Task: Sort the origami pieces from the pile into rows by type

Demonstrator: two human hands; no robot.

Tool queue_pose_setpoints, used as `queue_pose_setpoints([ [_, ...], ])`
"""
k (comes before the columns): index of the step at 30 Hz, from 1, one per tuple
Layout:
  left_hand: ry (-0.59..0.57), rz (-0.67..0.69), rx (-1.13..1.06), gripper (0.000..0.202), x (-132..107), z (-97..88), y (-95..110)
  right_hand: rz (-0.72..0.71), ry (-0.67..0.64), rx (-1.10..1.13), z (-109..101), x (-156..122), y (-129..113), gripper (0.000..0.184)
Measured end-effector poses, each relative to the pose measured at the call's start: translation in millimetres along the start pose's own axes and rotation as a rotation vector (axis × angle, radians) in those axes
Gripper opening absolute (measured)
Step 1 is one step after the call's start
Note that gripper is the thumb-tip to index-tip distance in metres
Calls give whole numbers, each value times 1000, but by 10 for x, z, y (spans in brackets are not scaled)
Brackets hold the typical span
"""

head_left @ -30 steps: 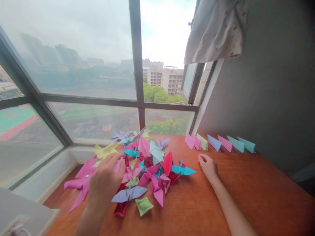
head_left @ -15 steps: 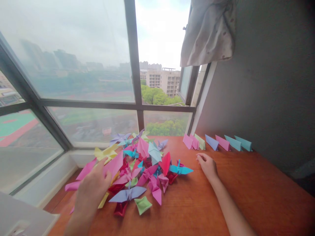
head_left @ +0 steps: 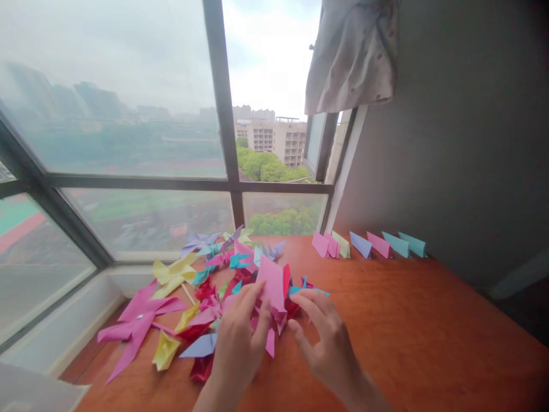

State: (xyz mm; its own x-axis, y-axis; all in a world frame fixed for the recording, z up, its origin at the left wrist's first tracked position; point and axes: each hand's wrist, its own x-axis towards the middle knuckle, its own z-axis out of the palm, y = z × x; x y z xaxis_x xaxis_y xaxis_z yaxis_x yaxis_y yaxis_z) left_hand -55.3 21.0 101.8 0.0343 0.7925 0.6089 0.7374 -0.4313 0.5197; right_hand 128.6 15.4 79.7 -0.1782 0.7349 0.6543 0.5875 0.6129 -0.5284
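Observation:
A pink paper plane (head_left: 273, 280) is raised over the heap, with my left hand (head_left: 242, 332) closed on its left side. My right hand (head_left: 326, 340) is just right of it, thumb and fingers curved and apart, with nothing seen in them. Around and beneath lies a heap of folded paper: a pink pinwheel (head_left: 139, 317), a yellow pinwheel (head_left: 174, 272), a yellow folded piece (head_left: 165, 350), a lavender paper crane (head_left: 201, 346) partly behind my left hand, and several red, pink and blue pieces. A blue crane (head_left: 319, 290) shows behind my right fingers.
Several paper planes stand in a row at the table's back right, among them a blue one (head_left: 361, 245) and a teal one (head_left: 412, 244). The wooden table (head_left: 412, 326) meets a grey wall (head_left: 437, 149) and a window (head_left: 141, 183). A curtain (head_left: 351, 63) hangs above.
My left hand has carried the pink paper plane rightward from the heap's left side, uncovering the pink pinwheel. My right hand has come left towards it, its fingers spreading. The view has shifted slightly right.

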Motion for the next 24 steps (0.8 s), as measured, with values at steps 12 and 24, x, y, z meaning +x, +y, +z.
queue_pose_setpoints([
  [12,-151,78,-218,38,-168,299,362,69,154,-116,-37,-96,199,22],
  [24,-300,-182,-490,19,230,338,-71,527,24,519,-419,-49,511,33],
])
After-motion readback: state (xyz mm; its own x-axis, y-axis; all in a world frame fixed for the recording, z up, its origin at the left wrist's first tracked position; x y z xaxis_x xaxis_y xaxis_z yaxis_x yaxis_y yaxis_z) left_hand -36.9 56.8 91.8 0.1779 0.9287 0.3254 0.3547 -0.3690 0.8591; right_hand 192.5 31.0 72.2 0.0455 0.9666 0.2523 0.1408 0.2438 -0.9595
